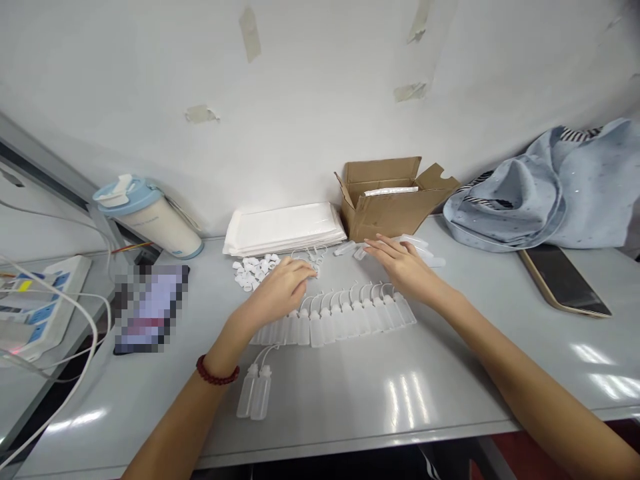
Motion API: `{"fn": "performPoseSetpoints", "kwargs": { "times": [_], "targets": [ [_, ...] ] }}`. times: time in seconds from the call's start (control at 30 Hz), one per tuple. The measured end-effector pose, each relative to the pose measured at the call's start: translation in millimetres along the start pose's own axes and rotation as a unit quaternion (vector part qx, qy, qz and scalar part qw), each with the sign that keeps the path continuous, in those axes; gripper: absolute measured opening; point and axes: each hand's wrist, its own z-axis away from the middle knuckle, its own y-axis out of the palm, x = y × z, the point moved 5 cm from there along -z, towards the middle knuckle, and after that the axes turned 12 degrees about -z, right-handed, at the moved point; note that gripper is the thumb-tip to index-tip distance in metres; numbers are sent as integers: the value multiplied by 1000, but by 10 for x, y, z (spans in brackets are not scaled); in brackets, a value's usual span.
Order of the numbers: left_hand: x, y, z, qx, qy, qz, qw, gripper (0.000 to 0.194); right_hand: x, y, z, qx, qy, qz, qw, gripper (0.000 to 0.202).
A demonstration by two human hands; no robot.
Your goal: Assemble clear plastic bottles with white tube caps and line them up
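My left hand [281, 288] is over the left part of a row of small translucent bottles [345, 321] with thin curved tubes on top. Its fingers are bent together near several loose thin tubes [316, 255]; whether they hold one is hidden. White caps [253, 270] lie in a pile just left of it. My right hand [400, 263] hovers palm down with spread fingers behind the row's right end, nothing visibly held. Beside it lie loose bottles [423, 250] without tubes. Two more tubed bottles [255, 392] lie nearer the front edge.
Behind are a stack of white packets [285, 227] and an open cardboard box [387, 212]. A tumbler [155, 217], a blurred phone [153, 310] and a cabled power strip [45, 310] are left; a phone [565, 280] and blue cloth bag [540, 193] are right.
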Motion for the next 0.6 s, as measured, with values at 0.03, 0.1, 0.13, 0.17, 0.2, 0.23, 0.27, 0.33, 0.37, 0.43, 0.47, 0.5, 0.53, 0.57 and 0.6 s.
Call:
{"fn": "performPoseSetpoints", "kwargs": {
  "times": [0.03,0.1,0.13,0.17,0.2,0.23,0.27,0.33,0.37,0.43,0.47,0.5,0.53,0.57,0.6],
  "targets": [
    [-18,22,-23,4,3,-1,1000,38,1,8,-5,2,-5,7,1000,62],
    [-44,69,-56,11,4,-4,1000,40,-2,32,-18,1,-12,17,1000,68],
    [-53,89,-66,13,4,-5,1000,41,-8,48,-27,1,-14,18,1000,69],
    [-60,105,-73,14,4,-7,1000,41,-15,65,-37,0,-15,17,1000,70],
    [-66,118,-75,15,5,-8,1000,42,-25,82,-49,-1,-16,15,1000,70],
    [-71,127,-73,16,6,-8,1000,43,-35,98,-63,-3,-15,14,1000,69],
    [-73,133,-69,17,7,-8,1000,43,-44,111,-77,-5,-13,13,1000,67],
    [-69,142,-54,21,8,-6,1000,42,-59,127,-106,-11,-5,15,1000,61],
    [-64,147,-46,22,7,-4,1000,41,-63,131,-120,-15,1,17,1000,58],
    [-50,163,-35,24,6,1,1000,39,-63,136,-144,-22,14,20,999,55],
    [-44,175,-35,25,5,3,1000,39,-60,139,-155,-25,19,20,999,55],
    [-40,188,-38,25,4,5,1000,38,-55,143,-165,-28,22,19,999,56],
    [-38,203,-46,25,3,8,1000,37,-49,149,-174,-29,22,16,999,57],
    [-39,216,-58,24,3,11,1000,37,-42,157,-181,-30,20,12,999,58],
    [-41,226,-72,22,2,16,1000,36,-34,164,-188,-31,16,6,999,58]
  ]
}}
